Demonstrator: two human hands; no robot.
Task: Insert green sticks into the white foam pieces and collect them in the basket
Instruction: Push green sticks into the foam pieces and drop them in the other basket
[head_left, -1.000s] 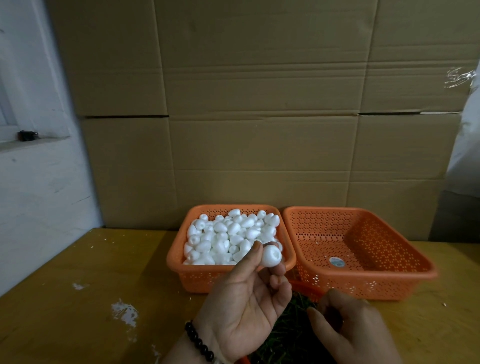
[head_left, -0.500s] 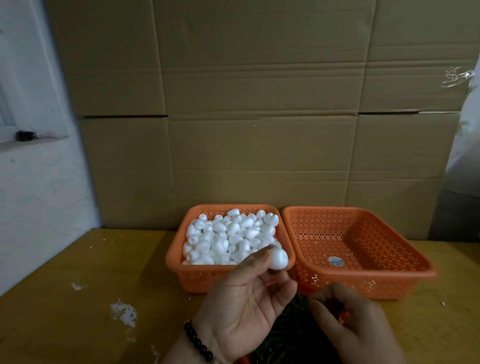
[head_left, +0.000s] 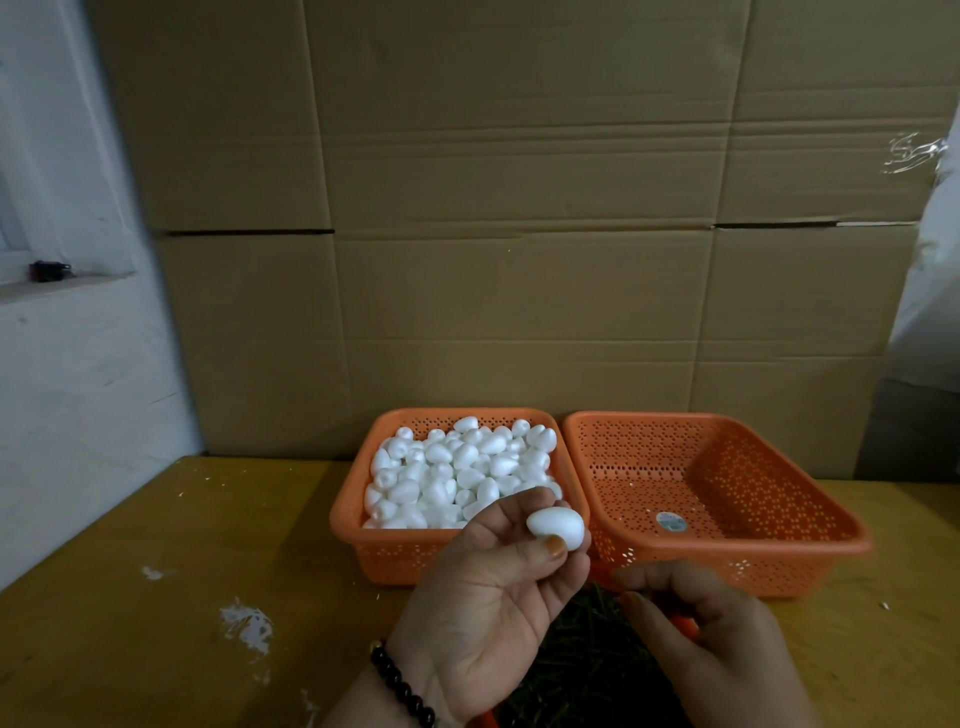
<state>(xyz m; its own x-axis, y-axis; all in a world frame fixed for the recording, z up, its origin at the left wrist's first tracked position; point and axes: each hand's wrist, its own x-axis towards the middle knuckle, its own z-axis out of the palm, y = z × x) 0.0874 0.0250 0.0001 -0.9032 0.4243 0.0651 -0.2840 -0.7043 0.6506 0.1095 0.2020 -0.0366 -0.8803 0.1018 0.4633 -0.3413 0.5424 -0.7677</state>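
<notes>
Here, foam piece (head_left: 556, 527): white, smooth, egg-shaped, just before the full basket (head_left: 395, 556).
Left hand (head_left: 493, 587): pinching it.
Right hand (head_left: 711, 639): grip unclear.

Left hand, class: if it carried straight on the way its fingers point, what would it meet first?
Probably the near rim of the foam-filled basket; the left hand points up and away, holding a foam egg. Depth is uncertain.

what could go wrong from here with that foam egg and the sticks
The foam piece is pinched only by the fingertips of the left hand, so it could slip or dent once a stick is pushed in. The right hand reaches into the dark pile of green sticks, where single sticks are hard to tell apart, so it may pull several. A slip could drop the piece short of the empty basket.
</notes>
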